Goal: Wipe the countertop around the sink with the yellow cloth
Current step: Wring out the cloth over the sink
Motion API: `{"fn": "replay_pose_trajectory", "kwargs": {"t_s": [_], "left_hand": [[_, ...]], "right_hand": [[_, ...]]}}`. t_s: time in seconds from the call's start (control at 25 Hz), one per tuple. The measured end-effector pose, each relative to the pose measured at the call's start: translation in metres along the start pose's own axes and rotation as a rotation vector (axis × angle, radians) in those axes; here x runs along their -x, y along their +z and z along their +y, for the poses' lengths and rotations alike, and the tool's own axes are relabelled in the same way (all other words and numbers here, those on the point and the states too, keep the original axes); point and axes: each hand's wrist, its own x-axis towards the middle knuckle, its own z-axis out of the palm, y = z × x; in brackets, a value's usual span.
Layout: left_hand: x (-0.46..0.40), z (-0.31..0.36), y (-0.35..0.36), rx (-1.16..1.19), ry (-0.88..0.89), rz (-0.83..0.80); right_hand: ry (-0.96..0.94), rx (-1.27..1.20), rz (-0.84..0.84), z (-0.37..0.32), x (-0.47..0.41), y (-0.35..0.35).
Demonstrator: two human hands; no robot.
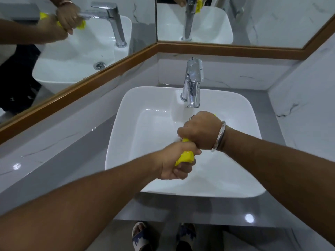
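Yellow cloth (185, 158), white sink (126, 113), grey countertop (87, 160), seemingly veined white marble walls (308, 98).

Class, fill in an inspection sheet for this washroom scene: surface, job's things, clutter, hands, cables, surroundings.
Surface: grey countertop around a white sink; glossy, light glare.
Job's things: yellow cloth, twisted between both hands above the basin.
Clutter: nothing seen.
Hands: left hand and right hand both clenched on the cloth; bangle on the right wrist.
Cables: nothing seen.
Surroundings: chrome tap behind the basin, wood-framed mirrors, marble-look walls, sandalled feet below.
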Motion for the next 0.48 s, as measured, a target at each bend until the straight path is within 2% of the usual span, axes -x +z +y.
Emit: {"fn": "replay_pose_trajectory", "kwargs": {"t_s": [0.08, 0.2, 0.28, 0.4, 0.44, 0.48], "left_hand": [[0.001, -0.005, 0.000, 0.046, -0.011, -0.036], [0.000, 0.001, -0.006, -0.114, 0.024, 0.091], [-0.003, 0.013, -0.016, -0.497, 0.147, 0.262], [-0.003, 0.030, -0.036, -1.335, 0.319, 0.430], [0.000, 0.033, -0.040, -1.469, 0.344, 0.461], [0.003, 0.034, -0.043, -1.497, 0.386, 0.478]], "right_hand": [[-0.038, -0.017, 0.049, -0.001, 0.001, 0.007], [0.025, -0.054, 0.064, -0.003, -0.003, 0.014], [0.115, -0.090, 0.056, -0.005, -0.002, 0.017], [0.304, -0.316, 0.011, -0.011, 0.019, 0.023], [0.379, -0.404, -0.050, -0.011, 0.032, 0.023], [0.451, -0.480, -0.115, -0.010, 0.044, 0.022]]}}
